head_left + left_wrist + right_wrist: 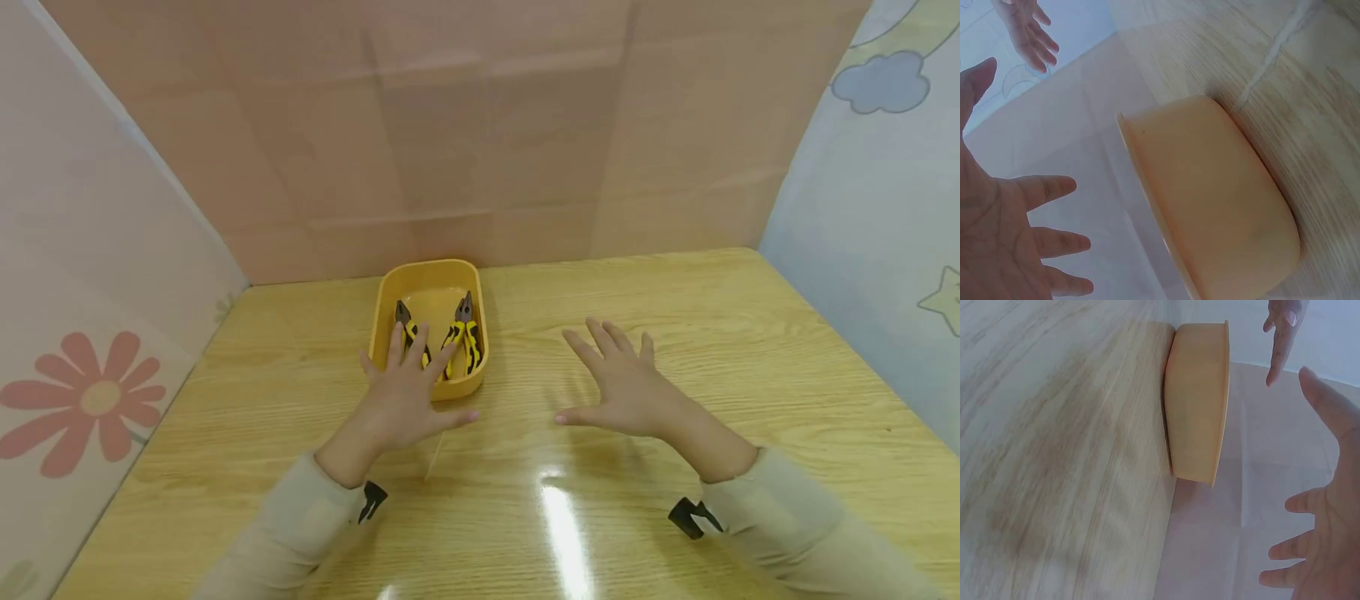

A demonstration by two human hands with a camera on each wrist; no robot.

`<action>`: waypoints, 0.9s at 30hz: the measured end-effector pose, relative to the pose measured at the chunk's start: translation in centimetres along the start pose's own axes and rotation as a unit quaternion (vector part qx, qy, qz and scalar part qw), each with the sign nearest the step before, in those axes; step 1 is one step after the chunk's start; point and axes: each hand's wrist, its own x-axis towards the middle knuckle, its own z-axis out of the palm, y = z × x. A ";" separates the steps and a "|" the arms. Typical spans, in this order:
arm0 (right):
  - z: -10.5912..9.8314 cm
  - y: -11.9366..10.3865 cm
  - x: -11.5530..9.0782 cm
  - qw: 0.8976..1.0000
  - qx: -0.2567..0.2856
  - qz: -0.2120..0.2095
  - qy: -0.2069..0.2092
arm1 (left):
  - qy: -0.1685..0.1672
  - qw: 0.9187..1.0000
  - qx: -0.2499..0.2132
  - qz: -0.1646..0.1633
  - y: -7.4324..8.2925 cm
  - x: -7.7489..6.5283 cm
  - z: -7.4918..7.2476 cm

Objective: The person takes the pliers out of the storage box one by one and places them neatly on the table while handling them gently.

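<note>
A red flower picture (pixel 82 407) is showing on the left wall (pixel 56 208). Next along, the left hand (pixel 401 404) is hovering near the yellow bin (pixel 459 390), and its fingers are spreading wide and holding nothing. In the left wrist view they are keeping apart from the bin's rim.

The yellow bin is standing by the back edge of the tabletop (pixel 750 358), nearer to the back left corner than to the back right one. Inside it, the left pliers (pixel 406 316) are lying partly behind the left fingers. The middle pliers (pixel 453 332) and the long-nose pliers (pixel 471 332) are lying close together by the bin's right wall. All the dark tips are pointing to the back edge.

Farther right, the right hand (pixel 630 392) is hovering over the tabletop, well away from the right edge. Its fingers are also spreading wide and holding nothing.

For doing this well, I would be pinching the yellow and black handles, not the dark tips. I would be taking one pair at a time, because the close two might be catching on each other. Holding the bin's rim with the other hand could help in stopping it from sliding.
</note>
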 end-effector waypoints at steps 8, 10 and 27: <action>0.7 -0.5 0.3 0.999 0.029 0.005 -0.012 | 0.003 1.000 -0.006 -0.013 -0.8 -0.1 0.6; 0.8 -0.7 0.4 0.999 0.033 0.004 -0.012 | 0.003 1.000 -0.006 -0.018 -1.0 -0.1 0.7; 1.3 -1.8 1.7 0.999 0.044 -0.002 -0.007 | -0.017 0.999 -0.019 -0.041 -2.9 -0.1 0.1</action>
